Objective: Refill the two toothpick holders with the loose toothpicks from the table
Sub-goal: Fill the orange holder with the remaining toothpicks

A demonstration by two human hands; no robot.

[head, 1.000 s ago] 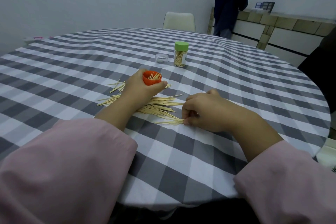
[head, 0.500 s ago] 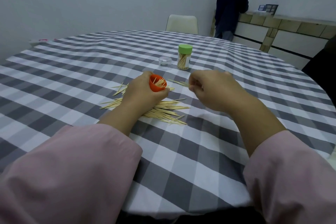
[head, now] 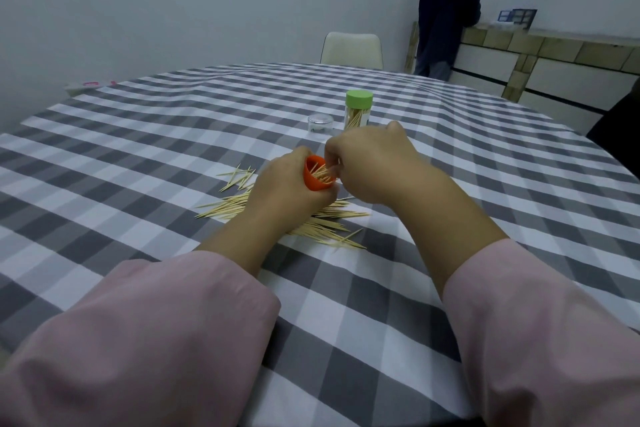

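At frame centre, the left hand (head: pixel 284 191) gripped the tilted orange holder (head: pixel 317 178); the right hand's (head: pixel 372 163) fingers (head: pixel 334 163) pinched toothpicks (head: pixel 323 173) into its mouth, best fed parallel.

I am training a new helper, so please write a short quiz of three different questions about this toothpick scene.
1. True or false: the left hand holds the orange holder.
2. Which item stands capped on the table? A) green-lidded holder B) orange holder C) clear cap
3. Fill in: the right hand feeds toothpicks into the ____ holder while loose toothpicks lie beneath.

Key: 1 true; 2 A; 3 orange.
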